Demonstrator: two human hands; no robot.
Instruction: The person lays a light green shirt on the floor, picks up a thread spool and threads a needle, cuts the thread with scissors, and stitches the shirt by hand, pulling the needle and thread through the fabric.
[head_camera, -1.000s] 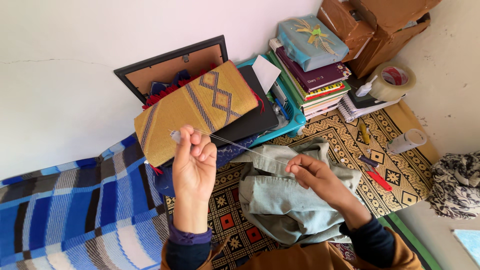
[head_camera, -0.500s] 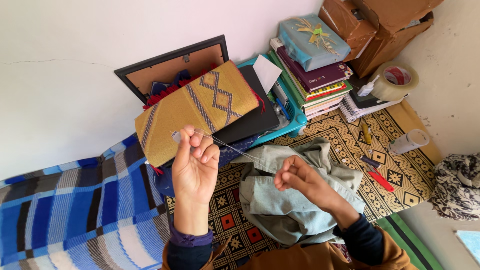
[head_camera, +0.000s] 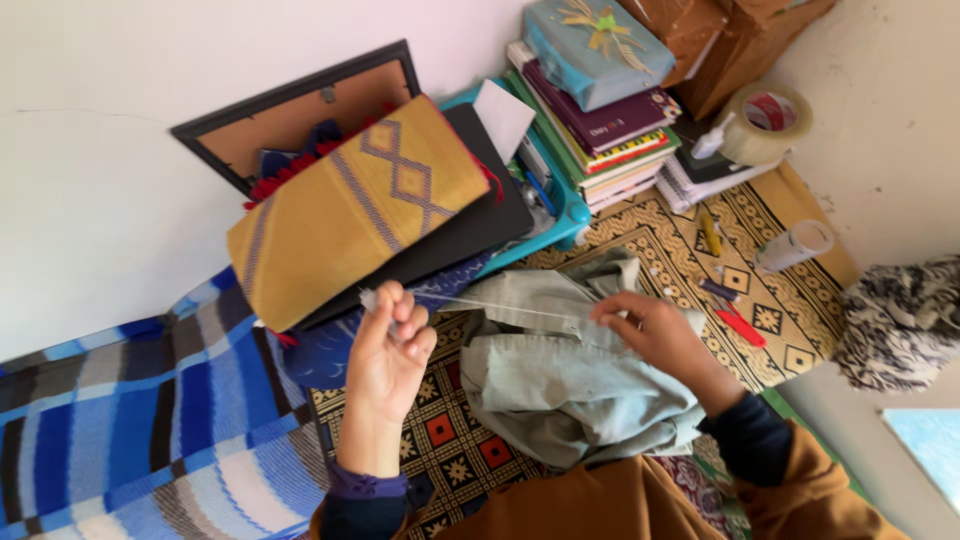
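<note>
Thread pulled taut over pale garment

Left hand (head_camera: 388, 345) raised, fingertips pinched shut on a white thread (head_camera: 500, 305) end. Right hand (head_camera: 655, 330) closed on grey-green garment (head_camera: 560, 390), pinching the thread's other end against the cloth. Garment bunched on lap, over patterned mat (head_camera: 440, 440), below yellow woven cushion (head_camera: 350, 210).

lighting is even, soft daylight, bright overall. the white wall (head_camera: 90, 200) reads slightly washed out, without hard glare. shadows are faint and diffuse under the left hand (head_camera: 385, 350) and right hand (head_camera: 655, 335). focus is adequate; edges bow from wide-angle distortion.
</note>
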